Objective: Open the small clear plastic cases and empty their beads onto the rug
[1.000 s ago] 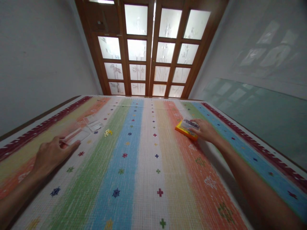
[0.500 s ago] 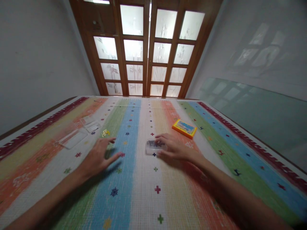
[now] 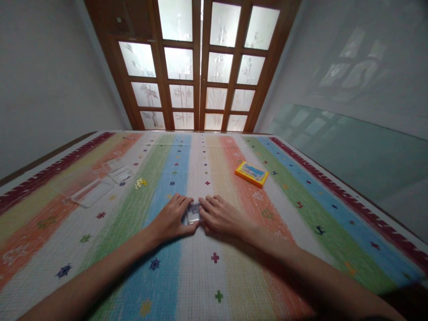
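The left hand (image 3: 176, 217) pinches one end of a small case (image 3: 193, 214) — the right hand (image 3: 223, 218) grips the other. Beyond lie a yellow box (image 3: 252, 174), right, and yellow bits (image 3: 140, 183), left.

Tablecloth (image 3: 197, 285): one
Hands (image 3: 220, 216): two
Small clear box (image 3: 193, 214): one, between the hands
Yellow box (image 3: 252, 174): one, toward the tablecloth's right edge
Clear cases (image 3: 95, 194): two, toward the left edge
Yellow-and-white bits (image 3: 140, 183): several, too small to count

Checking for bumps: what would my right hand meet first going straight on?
Your right hand would first meet the clear rectangular plastic box it apparently touches, then probably your left hand; depth is unclear.
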`<state>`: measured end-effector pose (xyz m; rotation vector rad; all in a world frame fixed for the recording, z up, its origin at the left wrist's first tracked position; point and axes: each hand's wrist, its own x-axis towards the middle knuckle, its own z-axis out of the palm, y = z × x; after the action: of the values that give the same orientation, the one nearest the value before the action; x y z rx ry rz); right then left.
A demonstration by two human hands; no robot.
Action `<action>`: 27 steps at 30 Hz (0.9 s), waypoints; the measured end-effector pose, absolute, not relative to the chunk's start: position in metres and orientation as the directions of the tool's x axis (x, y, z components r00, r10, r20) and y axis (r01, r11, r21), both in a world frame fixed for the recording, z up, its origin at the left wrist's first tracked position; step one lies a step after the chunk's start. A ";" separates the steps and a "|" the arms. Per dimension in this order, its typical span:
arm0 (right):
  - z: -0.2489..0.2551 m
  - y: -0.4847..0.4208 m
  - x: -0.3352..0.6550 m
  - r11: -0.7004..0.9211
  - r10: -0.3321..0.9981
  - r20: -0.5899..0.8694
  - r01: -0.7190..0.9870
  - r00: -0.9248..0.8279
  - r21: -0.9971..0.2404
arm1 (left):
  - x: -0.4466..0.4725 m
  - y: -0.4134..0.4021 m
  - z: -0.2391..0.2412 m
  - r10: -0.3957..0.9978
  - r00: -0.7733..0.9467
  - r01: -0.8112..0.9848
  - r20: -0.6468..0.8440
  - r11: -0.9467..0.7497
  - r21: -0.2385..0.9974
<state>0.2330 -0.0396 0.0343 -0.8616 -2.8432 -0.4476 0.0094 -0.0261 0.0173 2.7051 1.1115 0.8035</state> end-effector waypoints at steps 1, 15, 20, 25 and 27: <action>0.032 -0.042 0.231 0.783 0.502 0.224 0.549 -0.835 0.293 | 0.011 -0.027 0.016 0.677 0.591 0.624 0.439 -0.728 0.283; 0.036 -0.059 0.204 0.635 0.502 0.126 0.463 -0.856 0.619 | 0.013 -0.021 0.018 0.682 0.611 0.614 0.402 -0.729 0.303; 0.042 -0.066 0.189 0.626 0.566 0.056 0.473 -0.823 0.620 | 0.010 -0.015 0.018 0.686 0.613 0.615 0.391 -0.725 0.309; 0.041 -0.064 0.185 0.634 0.605 0.075 0.536 -0.792 0.557 | 0.009 -0.012 0.017 0.682 0.613 0.595 0.399 -0.731 0.335; 0.040 -0.062 0.184 0.654 0.617 0.085 0.569 -0.782 0.499 | 0.009 -0.011 0.017 0.688 0.603 0.590 0.404 -0.725 0.355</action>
<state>0.1837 -0.0620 0.0405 -1.0573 -2.9400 -0.8353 0.0086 -0.0106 0.0169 2.6435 1.0656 0.7836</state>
